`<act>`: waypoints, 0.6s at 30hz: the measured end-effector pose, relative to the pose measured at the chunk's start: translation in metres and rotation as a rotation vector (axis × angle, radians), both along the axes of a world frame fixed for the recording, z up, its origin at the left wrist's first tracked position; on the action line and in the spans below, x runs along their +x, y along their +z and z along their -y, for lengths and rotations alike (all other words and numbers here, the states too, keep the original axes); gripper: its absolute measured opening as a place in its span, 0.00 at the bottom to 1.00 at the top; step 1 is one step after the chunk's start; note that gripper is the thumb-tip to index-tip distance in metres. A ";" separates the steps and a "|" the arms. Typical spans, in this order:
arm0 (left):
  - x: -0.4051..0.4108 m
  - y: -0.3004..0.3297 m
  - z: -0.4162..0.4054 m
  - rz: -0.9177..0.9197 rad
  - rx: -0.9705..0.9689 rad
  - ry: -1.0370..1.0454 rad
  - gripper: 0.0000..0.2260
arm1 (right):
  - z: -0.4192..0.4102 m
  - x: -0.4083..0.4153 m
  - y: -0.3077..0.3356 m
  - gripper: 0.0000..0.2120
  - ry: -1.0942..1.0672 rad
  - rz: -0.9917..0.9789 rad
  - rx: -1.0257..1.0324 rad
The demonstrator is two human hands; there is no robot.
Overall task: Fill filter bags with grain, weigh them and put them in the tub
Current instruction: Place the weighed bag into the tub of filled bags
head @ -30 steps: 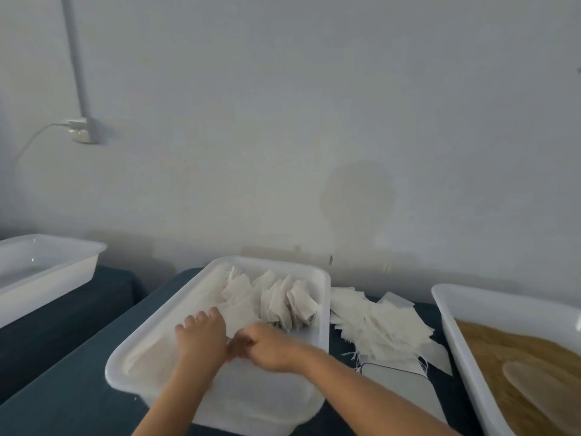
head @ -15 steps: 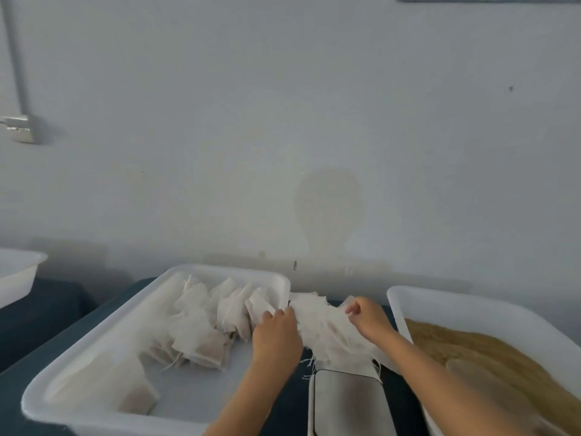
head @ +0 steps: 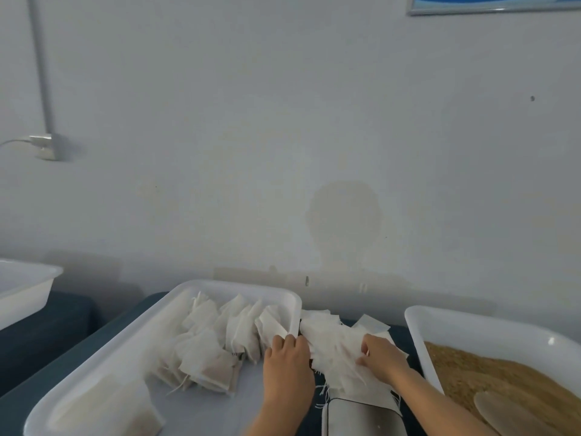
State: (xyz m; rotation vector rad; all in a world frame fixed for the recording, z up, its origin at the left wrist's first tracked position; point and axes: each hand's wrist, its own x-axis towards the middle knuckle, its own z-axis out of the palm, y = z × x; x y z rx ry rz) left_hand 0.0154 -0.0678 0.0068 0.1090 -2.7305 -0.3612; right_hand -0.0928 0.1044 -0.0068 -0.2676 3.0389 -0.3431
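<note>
a loose pile of empty white filter bags [head: 341,347] lies low in the middle of the frame, on the dark blue table [head: 78,347], between the two big tubs. the right hand [head: 382,357] sits on the pile's right side with its fingers curled onto the bags, seeming to pinch one. the left hand [head: 287,363] rests at the pile's left edge, just beside the white tub's rim; its fingers are bent down out of sight, so i cannot tell whether it has hold of a bag.

the white tub [head: 239,286], lower left of centre, holds the filled bags [head: 217,350], heaped toward its far right corner. a silver scale [head: 358,416] shows at the bottom edge, just under the pile, with some bags overlapping its far end.

at the lower right a second white tub [head: 471,325] holds brown grain [head: 490,376] with a pale scoop [head: 506,407] lying in it. another white tub [head: 25,284] sits at the left edge. a wall socket [head: 47,146] is at the upper left.
</note>
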 end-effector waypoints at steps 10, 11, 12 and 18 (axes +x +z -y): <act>0.002 -0.001 0.001 -0.021 0.070 -0.001 0.12 | -0.008 0.000 0.001 0.12 -0.019 -0.025 -0.085; 0.002 -0.001 0.001 -0.022 0.077 0.000 0.12 | -0.009 0.000 -0.001 0.15 -0.011 -0.031 -0.080; 0.002 -0.001 0.001 -0.024 0.087 0.000 0.11 | -0.009 0.000 -0.002 0.17 -0.014 -0.033 -0.084; 0.001 -0.001 0.001 -0.032 0.101 0.005 0.11 | -0.009 0.003 0.001 0.08 -0.083 -0.105 -0.167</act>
